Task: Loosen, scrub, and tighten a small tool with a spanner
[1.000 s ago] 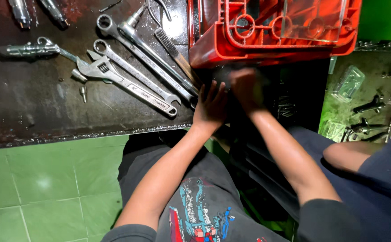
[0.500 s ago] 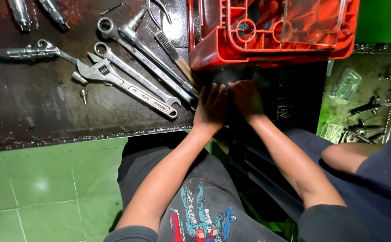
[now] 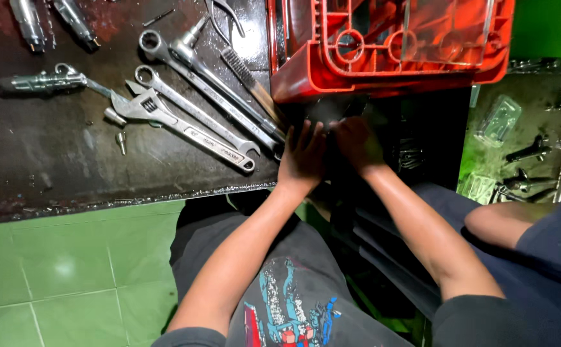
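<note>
Both hands stay under the red crate (image 3: 390, 58), barely shifted; left hand (image 3: 303, 157) and right hand (image 3: 357, 142) press a dark part, grip probably closed, unclear. Wrenches (image 3: 190, 122) untouched on surface (image 3: 49, 167).

Left hand (image 3: 303, 157): bare, no glove, ring or watch is worn.
Right hand (image 3: 356, 142): bare, likewise ungloved, smudged dark at the fingers.
Forearms: left uncovered down to the wrists.
Sleeves: dark and short, seen only at the lower edge near the elbows.
Shirt: dark grey, printed at the front with a graphic in teal, red, white and blue.
Lower garment: dark blue-grey cloth is worn over the legs.
</note>
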